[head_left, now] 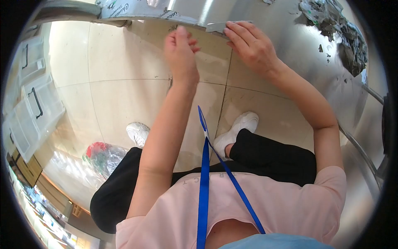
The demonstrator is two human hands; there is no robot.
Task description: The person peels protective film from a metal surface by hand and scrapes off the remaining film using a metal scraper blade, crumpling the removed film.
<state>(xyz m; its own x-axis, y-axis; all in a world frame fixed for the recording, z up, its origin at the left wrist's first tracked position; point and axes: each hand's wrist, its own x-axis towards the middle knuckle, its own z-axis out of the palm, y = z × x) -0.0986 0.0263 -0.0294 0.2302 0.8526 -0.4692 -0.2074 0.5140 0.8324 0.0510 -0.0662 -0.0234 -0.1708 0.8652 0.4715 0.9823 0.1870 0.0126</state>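
Note:
My right hand (251,45) is at the edge of a shiny metal surface (273,25), its fingers close together on a thin, flat, see-through strip (219,26). The strip lies along that edge, and part of my grip is hidden under the fingers. Left of it, my left hand (181,52) hovers over the floor, slightly blurred. Its thumb points up, the fingers are loosely bent and a little apart, and nothing shows in them. Printed film (143,11) covers the metal edge above my left hand.
Crumpled grey film scraps (338,31) lie on the metal at the upper right. A metal tube (68,11) runs at the upper left. Clear boxes with black handles (35,101) stand at the left. A plastic bag (105,159) lies on the tiled floor (116,54) by my leg.

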